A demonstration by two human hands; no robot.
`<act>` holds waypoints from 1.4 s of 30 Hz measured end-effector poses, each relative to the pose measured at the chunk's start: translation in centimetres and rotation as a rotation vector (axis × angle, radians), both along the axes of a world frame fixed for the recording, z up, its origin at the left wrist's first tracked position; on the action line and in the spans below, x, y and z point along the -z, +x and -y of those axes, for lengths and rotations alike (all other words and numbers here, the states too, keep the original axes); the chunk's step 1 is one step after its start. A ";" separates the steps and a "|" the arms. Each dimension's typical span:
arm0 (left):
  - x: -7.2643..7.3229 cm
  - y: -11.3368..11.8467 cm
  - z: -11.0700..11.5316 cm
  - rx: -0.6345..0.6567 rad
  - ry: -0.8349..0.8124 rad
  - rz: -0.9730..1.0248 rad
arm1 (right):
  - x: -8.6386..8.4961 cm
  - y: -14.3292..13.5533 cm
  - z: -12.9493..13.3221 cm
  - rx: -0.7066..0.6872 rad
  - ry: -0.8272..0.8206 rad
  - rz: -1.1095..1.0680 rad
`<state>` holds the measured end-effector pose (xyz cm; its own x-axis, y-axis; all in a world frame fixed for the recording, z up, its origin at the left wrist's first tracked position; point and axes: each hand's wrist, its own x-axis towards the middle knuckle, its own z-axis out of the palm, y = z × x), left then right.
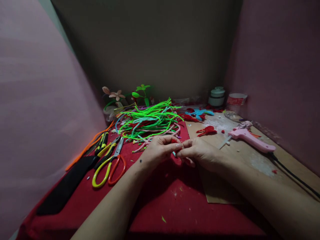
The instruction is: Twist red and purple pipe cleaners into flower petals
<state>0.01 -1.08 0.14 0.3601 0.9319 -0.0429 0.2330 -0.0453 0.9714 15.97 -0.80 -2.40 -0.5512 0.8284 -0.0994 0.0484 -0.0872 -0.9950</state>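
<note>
Above the red-covered bench (pixel 155 213), the left hand (pixel 163 146) and right hand (pixel 197 149) are pinching a small red fuzzy piece (pixel 177 141) between thumbs and fingers, apparently shaping or joining it, though the fingers are hiding the detail. The next move is probably calling for one steady pinch while the other is adjusting finely. Both forearms (pixel 115 200) are slanting inward, the fingertips nearly meeting before the pile of coloured stems (pixel 147 120).

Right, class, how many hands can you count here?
2: the left hand and the right hand, fingertips close together at a small red piece, just in front of the colourful pile. No others show.
</note>
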 end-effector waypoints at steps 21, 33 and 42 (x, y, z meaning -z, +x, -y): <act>0.3 -0.2 -0.4 -0.004 0.014 0.137 | 0.2 0.1 -0.7 0.205 -0.215 -0.229; 0.3 0.3 -0.3 -0.036 -0.015 0.065 | 0.4 0.3 -1.0 0.161 -0.398 -0.416; 1.4 0.2 -0.3 0.024 -0.140 0.251 | 0.5 0.4 -1.2 0.163 -0.423 -0.466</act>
<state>0.19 -0.80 -1.24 0.3975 0.9143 -0.0772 -0.0147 0.0904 0.9958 16.33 0.40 -2.94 -0.4860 0.8467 -0.2166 -0.4266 -0.4461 -0.7867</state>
